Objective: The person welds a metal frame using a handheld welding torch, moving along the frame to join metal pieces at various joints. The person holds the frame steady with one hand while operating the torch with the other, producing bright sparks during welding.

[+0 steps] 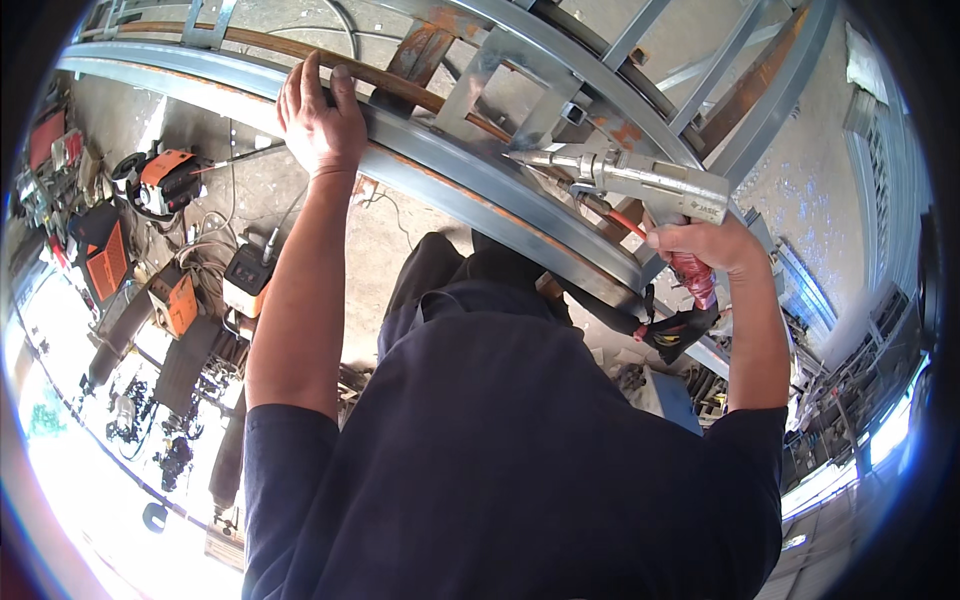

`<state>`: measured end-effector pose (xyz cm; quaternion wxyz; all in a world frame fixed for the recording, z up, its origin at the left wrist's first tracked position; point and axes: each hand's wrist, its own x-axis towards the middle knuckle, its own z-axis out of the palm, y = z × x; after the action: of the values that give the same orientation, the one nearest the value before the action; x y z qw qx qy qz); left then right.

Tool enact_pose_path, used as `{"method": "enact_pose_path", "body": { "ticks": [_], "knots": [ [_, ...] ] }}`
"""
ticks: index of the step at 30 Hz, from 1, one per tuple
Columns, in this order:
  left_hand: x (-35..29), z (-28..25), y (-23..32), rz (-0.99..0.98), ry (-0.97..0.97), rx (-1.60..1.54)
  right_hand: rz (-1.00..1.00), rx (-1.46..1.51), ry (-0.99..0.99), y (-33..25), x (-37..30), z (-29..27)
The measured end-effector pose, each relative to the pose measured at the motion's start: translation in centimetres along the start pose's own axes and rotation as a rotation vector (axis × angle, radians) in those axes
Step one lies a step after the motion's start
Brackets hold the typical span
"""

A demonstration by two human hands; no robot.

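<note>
Left hand [322, 125], loosely spread on grey metal frame [450, 158] at 11 o'clock; right hand [712, 245], curled round silver gun-shaped torch [650, 178], side bearing dark lettering [706, 210], at 2 o'clock.

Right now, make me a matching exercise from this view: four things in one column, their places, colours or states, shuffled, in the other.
Things:
1. Left grip
2. Right grip
3. Pistol-shaped tool
4. Shirt

Matches:
A. Dark blue
B. Silver, with a pointed tip
C. Resting on the grey metal frame
D. Closed around a handle

Pairs: 1-C, 2-D, 3-B, 4-A.
</note>
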<state>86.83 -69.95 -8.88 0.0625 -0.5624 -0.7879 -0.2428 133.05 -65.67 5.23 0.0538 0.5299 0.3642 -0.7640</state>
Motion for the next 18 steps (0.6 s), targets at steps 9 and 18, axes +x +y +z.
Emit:
{"method": "enact_pose_path", "body": {
  "ticks": [9, 18],
  "knots": [
    [0.0, 0.0, 0.0, -0.024, -0.039, 0.002, 0.069, -0.054, -0.001, 1.7, 0.4, -0.4],
    [0.2, 0.0, 0.4, -0.032, -0.038, 0.018, 0.045, -0.086, -0.044, 1.7, 0.4, -0.3]
  ]
}}
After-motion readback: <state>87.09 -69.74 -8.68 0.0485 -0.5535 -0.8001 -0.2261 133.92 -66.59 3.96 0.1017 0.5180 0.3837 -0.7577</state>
